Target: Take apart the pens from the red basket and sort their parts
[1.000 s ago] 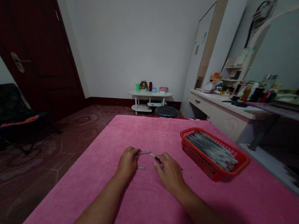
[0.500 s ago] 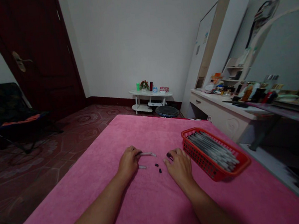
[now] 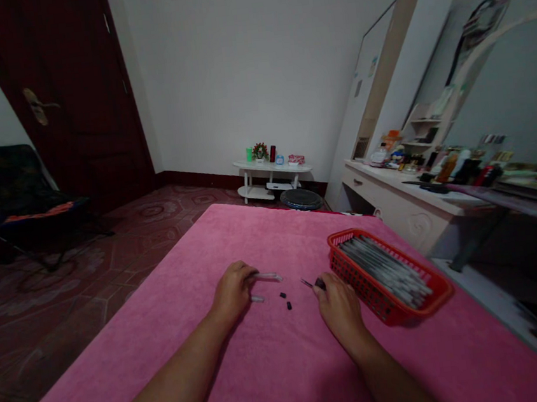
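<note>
My left hand (image 3: 234, 292) is closed on a clear, pale pen barrel (image 3: 267, 276) that points right, just above or on the pink cloth. Under its fingers lies a short pale tube (image 3: 257, 299), perhaps a pen cap. Farther right, my right hand (image 3: 340, 302) pinches a slim dark piece (image 3: 320, 283) with a thin point sticking out to the left; it looks like a pen part, though the fingers hide most of it. Between the hands rest two small black pieces (image 3: 283, 295), one nearer me than the other.
A red plastic basket (image 3: 372, 299) full of grey pens (image 3: 385, 268) stands right of my right hand. Pink cloth (image 3: 268, 380) covers the table. Beyond are a low white stand (image 3: 270, 170), a cluttered dresser (image 3: 392, 194) and a folding chair (image 3: 18, 195).
My right hand has moved right, away from the barrel, and the thin point of its dark piece now shows. My left hand stays nearly in place.
</note>
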{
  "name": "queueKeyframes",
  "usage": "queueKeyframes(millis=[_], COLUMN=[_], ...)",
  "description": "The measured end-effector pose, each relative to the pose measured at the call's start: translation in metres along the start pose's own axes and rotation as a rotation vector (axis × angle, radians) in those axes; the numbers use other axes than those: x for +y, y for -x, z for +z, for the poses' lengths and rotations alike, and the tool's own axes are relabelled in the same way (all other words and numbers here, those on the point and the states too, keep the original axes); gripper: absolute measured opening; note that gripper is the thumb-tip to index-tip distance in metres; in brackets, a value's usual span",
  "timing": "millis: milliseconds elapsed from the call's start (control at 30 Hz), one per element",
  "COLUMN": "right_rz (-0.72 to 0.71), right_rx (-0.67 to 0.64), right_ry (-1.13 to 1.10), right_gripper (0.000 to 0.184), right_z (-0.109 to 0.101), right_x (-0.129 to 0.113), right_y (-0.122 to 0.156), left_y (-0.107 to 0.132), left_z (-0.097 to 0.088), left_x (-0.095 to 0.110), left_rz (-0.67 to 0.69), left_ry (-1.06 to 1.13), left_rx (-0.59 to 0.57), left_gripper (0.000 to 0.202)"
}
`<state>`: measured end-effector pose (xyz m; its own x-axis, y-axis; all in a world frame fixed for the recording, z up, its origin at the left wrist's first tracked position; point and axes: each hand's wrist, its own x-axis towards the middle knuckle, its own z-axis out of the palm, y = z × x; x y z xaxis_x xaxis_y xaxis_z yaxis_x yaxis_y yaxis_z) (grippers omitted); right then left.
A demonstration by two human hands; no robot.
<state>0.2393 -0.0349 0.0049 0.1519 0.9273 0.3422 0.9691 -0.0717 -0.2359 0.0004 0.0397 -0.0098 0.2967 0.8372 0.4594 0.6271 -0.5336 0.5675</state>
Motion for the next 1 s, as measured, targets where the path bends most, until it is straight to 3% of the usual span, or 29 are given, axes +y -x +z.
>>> queueKeyframes(millis=[267, 1000], right_rz=[-0.069, -0.119], right_rx=[0.001, -0.007], right_ry=[-0.169, -0.135], right_gripper=[0.009, 0.01], right_z=[-0.012, -0.012], right_x=[-0.022, -0.027], right_y=[0.007, 0.009], left_y=[0.003, 0.003], left_z=[0.0, -0.002], left_x=[0.008, 0.015], left_rz=[0.056, 0.095], left_ry=[0.029, 0.058], left_rx=[-0.057, -0.072], left_gripper=[0.018, 0.019])
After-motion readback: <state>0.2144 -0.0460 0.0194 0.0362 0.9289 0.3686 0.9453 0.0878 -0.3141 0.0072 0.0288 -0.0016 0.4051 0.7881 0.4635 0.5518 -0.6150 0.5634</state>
